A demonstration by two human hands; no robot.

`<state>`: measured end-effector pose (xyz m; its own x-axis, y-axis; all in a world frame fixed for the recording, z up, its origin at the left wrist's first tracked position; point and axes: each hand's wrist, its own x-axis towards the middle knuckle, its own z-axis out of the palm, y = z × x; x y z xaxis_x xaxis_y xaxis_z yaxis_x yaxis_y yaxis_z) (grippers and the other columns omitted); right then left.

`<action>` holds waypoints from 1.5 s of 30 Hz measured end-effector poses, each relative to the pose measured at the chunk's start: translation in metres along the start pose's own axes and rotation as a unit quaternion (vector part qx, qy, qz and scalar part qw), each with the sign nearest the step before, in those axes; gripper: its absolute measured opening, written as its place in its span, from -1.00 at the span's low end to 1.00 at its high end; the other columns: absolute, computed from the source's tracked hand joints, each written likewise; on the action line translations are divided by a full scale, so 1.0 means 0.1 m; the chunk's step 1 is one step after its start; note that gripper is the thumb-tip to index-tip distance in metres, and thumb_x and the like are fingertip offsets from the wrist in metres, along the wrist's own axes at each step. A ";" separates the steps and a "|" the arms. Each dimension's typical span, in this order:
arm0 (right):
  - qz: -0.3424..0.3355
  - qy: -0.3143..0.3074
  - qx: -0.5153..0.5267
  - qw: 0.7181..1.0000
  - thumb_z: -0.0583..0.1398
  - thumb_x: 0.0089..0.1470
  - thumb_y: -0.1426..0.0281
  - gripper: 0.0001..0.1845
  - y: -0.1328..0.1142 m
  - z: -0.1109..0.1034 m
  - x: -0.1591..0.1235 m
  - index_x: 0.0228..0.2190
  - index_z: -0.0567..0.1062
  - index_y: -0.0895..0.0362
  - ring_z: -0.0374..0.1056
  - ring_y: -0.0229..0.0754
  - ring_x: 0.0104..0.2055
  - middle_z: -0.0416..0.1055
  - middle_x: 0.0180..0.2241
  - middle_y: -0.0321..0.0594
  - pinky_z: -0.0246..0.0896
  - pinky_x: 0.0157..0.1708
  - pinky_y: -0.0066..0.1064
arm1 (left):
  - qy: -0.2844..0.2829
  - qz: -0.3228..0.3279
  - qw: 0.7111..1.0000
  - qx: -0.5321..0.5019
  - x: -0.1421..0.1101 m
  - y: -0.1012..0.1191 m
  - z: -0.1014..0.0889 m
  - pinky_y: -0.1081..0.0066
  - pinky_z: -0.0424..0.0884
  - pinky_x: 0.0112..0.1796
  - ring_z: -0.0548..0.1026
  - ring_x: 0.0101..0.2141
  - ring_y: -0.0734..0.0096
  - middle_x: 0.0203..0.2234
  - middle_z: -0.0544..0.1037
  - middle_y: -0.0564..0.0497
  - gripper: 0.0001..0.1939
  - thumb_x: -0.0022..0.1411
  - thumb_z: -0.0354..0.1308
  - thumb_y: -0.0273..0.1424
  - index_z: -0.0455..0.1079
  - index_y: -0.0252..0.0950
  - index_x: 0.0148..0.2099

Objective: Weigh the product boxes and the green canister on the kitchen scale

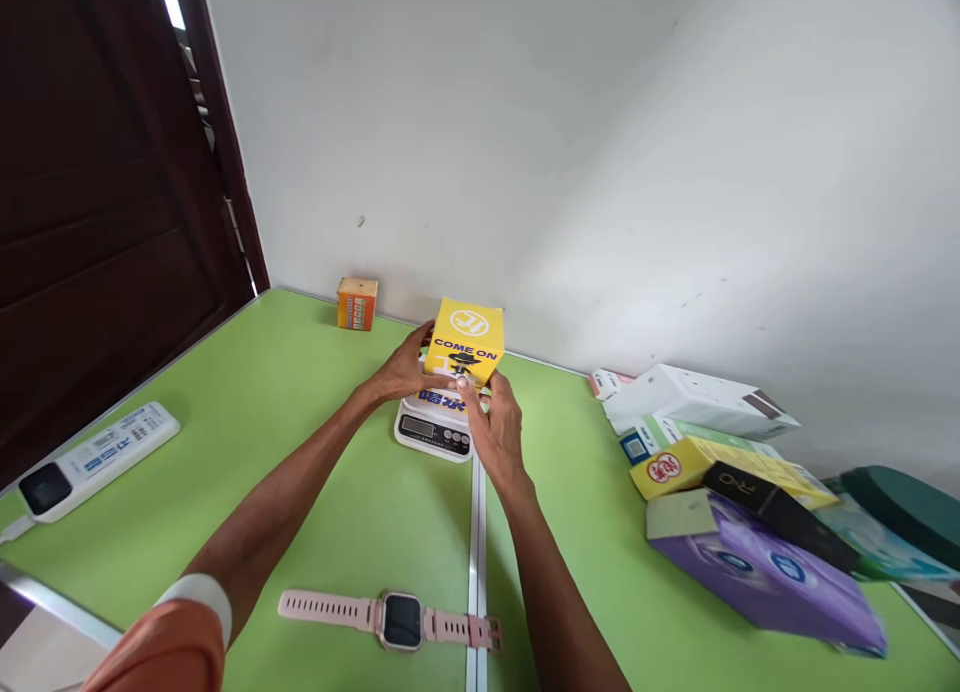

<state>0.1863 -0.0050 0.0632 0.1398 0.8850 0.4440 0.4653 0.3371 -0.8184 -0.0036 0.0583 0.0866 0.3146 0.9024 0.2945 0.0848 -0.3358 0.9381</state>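
Green flat-topped bench [337, 512] carries white plastic digital scale [433, 450], with yellow near-cubic cardboard box [469, 324] over it beyond the display [417, 428], no obvious long axis, held between left hand [403, 372] and right hand [500, 427], both equally near, scale contact unclear.

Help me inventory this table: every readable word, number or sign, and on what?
"COME ON": held yellow box, its circled logo unclear.
"R", "O": black box, mark between unclear.
Other print, too small or blurred: digital scale, orange box, white device, purple box, yellow carton, green carton.
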 end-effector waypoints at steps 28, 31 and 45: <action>0.062 -0.191 0.085 0.976 0.28 0.21 0.03 -0.59 0.18 1.17 1.47 -0.06 0.48 0.04 0.62 0.15 0.06 0.67 0.08 0.04 0.53 0.06 -0.01 | 0.215 0.039 0.947 0.236 0.71 -0.79 -0.86 -0.11 0.40 0.35 0.46 0.32 -0.16 0.26 0.52 -0.29 -0.19 0.11 0.42 -0.43 0.29 -0.24 0.39; 0.060 -0.200 0.070 0.975 0.26 0.25 0.18 -0.71 0.14 1.27 1.47 -0.06 0.48 0.04 0.63 0.13 0.06 0.67 0.06 0.03 0.54 0.07 -0.01 | 0.226 0.035 0.937 0.265 0.66 -0.81 -0.97 -0.10 0.42 0.35 0.49 0.31 -0.16 0.24 0.54 -0.30 -0.19 0.09 0.42 -0.46 0.29 -0.25 0.38; 0.050 -0.165 0.135 0.976 0.36 0.20 -0.09 -0.18 0.00 1.10 1.08 0.31 0.42 0.09 0.35 0.18 0.44 0.39 0.41 0.14 0.36 0.38 0.09 | 0.318 0.024 0.908 0.272 0.20 -0.78 -0.95 -0.10 0.22 0.47 0.28 0.47 -0.18 0.42 0.30 -0.40 -0.04 0.18 0.40 -0.41 0.02 -0.29 0.52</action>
<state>0.1053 0.1259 0.0712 -0.1364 0.9579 0.2528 0.2102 0.2773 -0.9375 -0.0941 0.1278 0.0367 -0.2636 0.7985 0.5412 0.5946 -0.3072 0.7430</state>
